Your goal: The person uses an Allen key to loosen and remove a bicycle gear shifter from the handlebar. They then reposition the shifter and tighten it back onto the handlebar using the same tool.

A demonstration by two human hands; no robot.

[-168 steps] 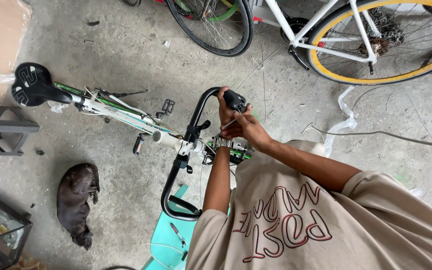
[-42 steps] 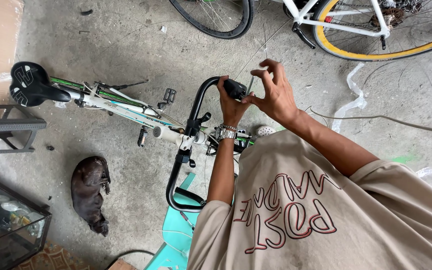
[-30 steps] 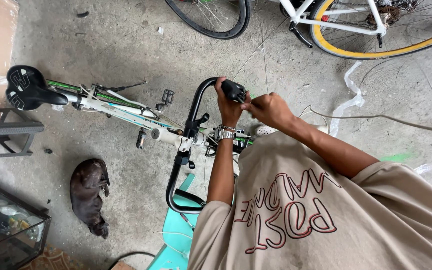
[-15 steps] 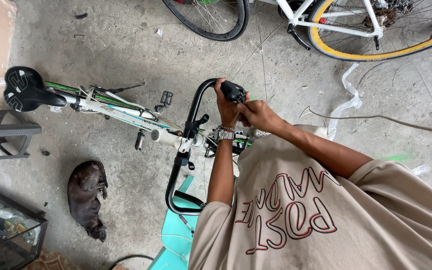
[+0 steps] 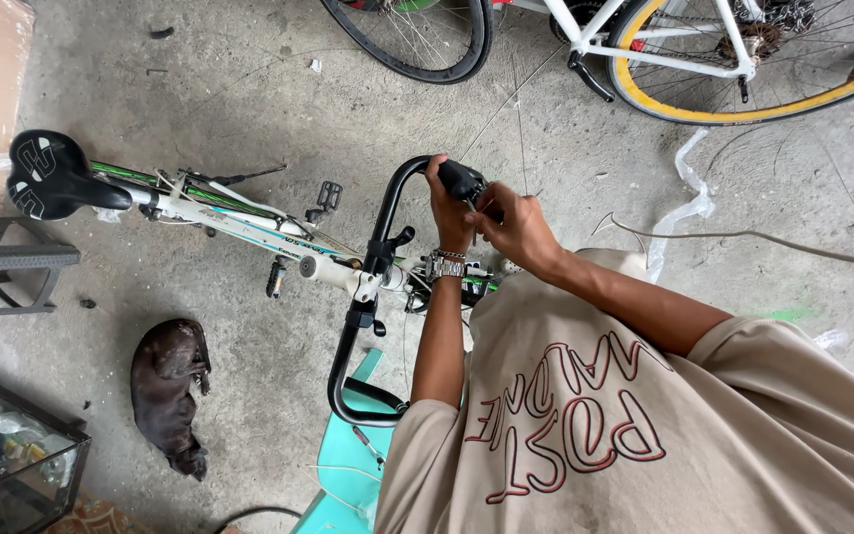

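Handlebar (image 5: pixel 378 267), black curved metal tube, sits on a white-green bike frame (image 5: pixel 239 220) lying over the concrete floor (image 5: pixel 249 89). Left hand (image 5: pixel 450 210) wraps the bar's top end w/ a tight grip. Right hand (image 5: pixel 516 225) pinches the black lever (image 5: pixel 464 180) there. Brown dog (image 5: pixel 168 391) sleeps nearby; teal plastic chair (image 5: pixel 348 465) below.

The left hand (image 5: pixel 450 213) covers the top bend of the black handlebar (image 5: pixel 378 287). The right hand (image 5: pixel 512 225) hides part of the black brake lever (image 5: pixel 462 180); whether its fingers pinch anything is too small to tell. The torso conceals the bicycle's front end. The top edge crops the yellow-rimmed wheel (image 5: pixel 743 109) and the black wheel (image 5: pixel 427 49).
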